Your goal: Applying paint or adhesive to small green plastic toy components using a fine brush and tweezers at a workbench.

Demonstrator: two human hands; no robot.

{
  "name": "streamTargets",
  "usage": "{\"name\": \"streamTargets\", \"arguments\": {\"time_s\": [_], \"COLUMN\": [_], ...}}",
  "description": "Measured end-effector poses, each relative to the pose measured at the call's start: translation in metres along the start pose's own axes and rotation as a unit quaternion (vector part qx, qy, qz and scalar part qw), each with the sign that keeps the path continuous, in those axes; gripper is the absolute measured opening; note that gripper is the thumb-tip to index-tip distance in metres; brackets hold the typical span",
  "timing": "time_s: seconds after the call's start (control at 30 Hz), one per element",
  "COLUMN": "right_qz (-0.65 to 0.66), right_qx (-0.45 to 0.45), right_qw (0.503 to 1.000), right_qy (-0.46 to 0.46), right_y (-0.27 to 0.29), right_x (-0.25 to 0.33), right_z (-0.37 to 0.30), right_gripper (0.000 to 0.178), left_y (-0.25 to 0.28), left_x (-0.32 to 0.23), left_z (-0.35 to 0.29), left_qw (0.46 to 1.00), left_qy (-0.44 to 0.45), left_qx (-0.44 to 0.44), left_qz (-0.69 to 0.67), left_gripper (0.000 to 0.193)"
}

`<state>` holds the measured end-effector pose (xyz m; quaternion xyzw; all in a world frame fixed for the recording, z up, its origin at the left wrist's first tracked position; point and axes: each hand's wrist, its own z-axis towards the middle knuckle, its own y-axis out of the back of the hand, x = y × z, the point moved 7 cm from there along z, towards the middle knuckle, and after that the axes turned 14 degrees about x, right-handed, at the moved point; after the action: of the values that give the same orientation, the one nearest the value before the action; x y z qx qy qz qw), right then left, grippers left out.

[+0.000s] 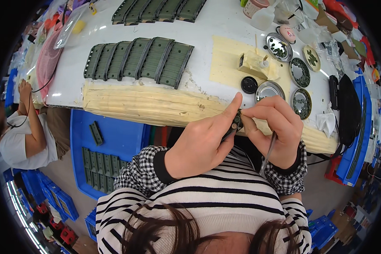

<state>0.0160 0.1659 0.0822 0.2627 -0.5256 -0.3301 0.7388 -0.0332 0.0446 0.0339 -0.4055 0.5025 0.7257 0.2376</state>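
Close to the table's front edge, my left hand [194, 144] is closed around a small dark green part [237, 122], its index finger stretched along the part. A small round spot shows on the part's near end; most of the rest is hidden by my fingers. My right hand [279, 129] pinches thumb and index finger at the part's far end. Lodged in the same hand is a thin metal tool [268, 155], slanting down towards my chest. Whether the right fingertips also hold a tiny piece cannot be seen.
Ribbed green panels [129, 60] lie in rows across the white table. Several round dishes [300, 73] with small dark pieces stand right, near a yellow-wrapped block [258, 65] and a black lid [249, 84]. A blue bin [77, 148] holds green parts below. Another person [27, 144] sits left.
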Motion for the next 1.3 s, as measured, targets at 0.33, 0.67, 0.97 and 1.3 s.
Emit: {"name": "streamTargets", "arguments": {"time_s": [0.33, 0.67, 0.97, 1.3], "right_qz": [-0.038, -0.058, -0.060, -0.079], "right_qx": [-0.047, -0.052, -0.029, 0.004], "right_qw": [0.997, 0.995, 0.997, 0.995], "right_qy": [0.039, 0.061, 0.046, 0.063], "right_y": [-0.008, -0.010, -0.013, -0.010], "right_x": [-0.001, -0.003, -0.001, -0.001], "right_z": [-0.008, -0.013, -0.009, -0.008], "right_gripper": [0.026, 0.028, 0.026, 0.028], "left_y": [-0.002, -0.002, -0.001, 0.000], "left_x": [0.002, 0.004, 0.004, 0.000], "left_z": [-0.001, -0.002, -0.004, -0.003], "left_qw": [1.000, 0.999, 1.000, 1.000], "left_qy": [-0.003, 0.009, 0.001, -0.007], "left_qx": [0.007, 0.006, -0.018, -0.011], "left_qz": [-0.025, -0.036, -0.019, 0.004], "left_gripper": [0.072, 0.070, 0.070, 0.071]}}
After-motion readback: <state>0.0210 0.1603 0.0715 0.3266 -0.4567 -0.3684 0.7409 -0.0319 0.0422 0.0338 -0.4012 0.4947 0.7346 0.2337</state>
